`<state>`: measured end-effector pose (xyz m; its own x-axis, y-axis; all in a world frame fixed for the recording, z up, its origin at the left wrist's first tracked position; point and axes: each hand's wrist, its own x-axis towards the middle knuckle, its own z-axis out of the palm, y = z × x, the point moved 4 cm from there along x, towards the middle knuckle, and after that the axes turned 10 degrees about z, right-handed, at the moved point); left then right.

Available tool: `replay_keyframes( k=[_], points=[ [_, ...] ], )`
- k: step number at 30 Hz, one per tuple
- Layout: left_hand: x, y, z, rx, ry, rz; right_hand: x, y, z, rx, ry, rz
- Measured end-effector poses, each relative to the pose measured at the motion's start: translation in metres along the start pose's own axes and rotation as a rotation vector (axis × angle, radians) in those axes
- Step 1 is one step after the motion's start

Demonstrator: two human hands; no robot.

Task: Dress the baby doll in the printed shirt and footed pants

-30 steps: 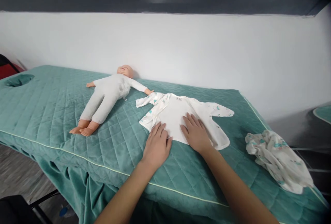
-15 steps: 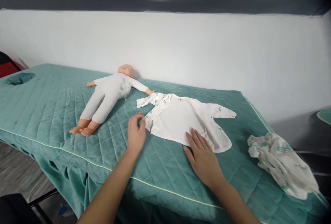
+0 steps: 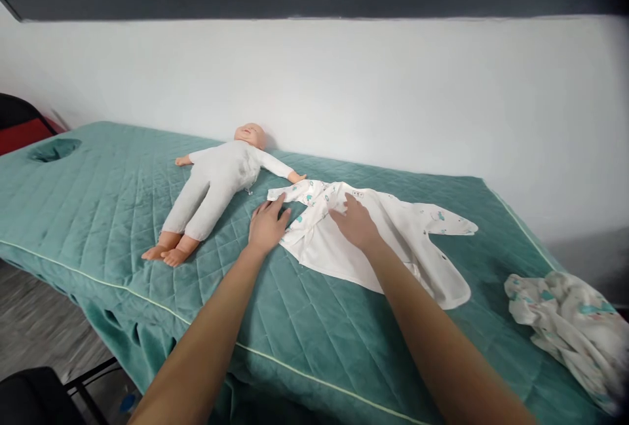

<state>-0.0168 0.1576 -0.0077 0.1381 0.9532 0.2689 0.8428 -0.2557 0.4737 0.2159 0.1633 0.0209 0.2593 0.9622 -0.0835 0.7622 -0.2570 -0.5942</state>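
Note:
A small white baby garment with teal prints lies spread on a teal quilted table. My left hand rests flat at the garment's left sleeve, fingers stretched out. My right hand lies on the garment's chest near the collar, fingers extended and a little curled on the cloth. A baby doll in a pale one-piece lies on its back just left of the garment, head toward the wall.
A crumpled printed cloth sits at the table's right end. A white wall runs behind the table. A face hole opens at the table's far left. A red and black chair stands beyond it.
Both hands slid up from the garment's lower hem: the left went to the left sleeve, the right to the chest near the collar. The view shifted slightly left.

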Motion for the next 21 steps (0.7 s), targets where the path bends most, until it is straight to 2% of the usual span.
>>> replay_keyframes(
  k=[4, 11, 14, 16, 18, 21],
  points=[
    [0.007, -0.01, -0.003, -0.057, 0.056, -0.033, 0.035, -0.015, 0.018, 0.029, 0.021, 0.091],
    [0.02, -0.022, -0.004, -0.012, 0.149, -0.125, 0.039, 0.001, 0.02, 0.181, 0.062, 0.048],
    [0.013, -0.021, -0.01, -0.05, 0.248, -0.154, 0.041, 0.006, 0.016, 0.254, 0.085, 0.068],
    [0.001, -0.016, -0.014, -0.16, 0.317, -0.135, 0.042, 0.007, 0.014, 0.301, 0.095, 0.071],
    [-0.015, -0.004, -0.016, -0.307, 0.299, -0.079, 0.043, 0.008, 0.014, 0.348, 0.106, 0.074],
    [-0.046, 0.026, -0.012, -0.381, 0.12, 0.078, 0.046, 0.012, 0.013, 0.412, 0.128, 0.092]
  ],
)
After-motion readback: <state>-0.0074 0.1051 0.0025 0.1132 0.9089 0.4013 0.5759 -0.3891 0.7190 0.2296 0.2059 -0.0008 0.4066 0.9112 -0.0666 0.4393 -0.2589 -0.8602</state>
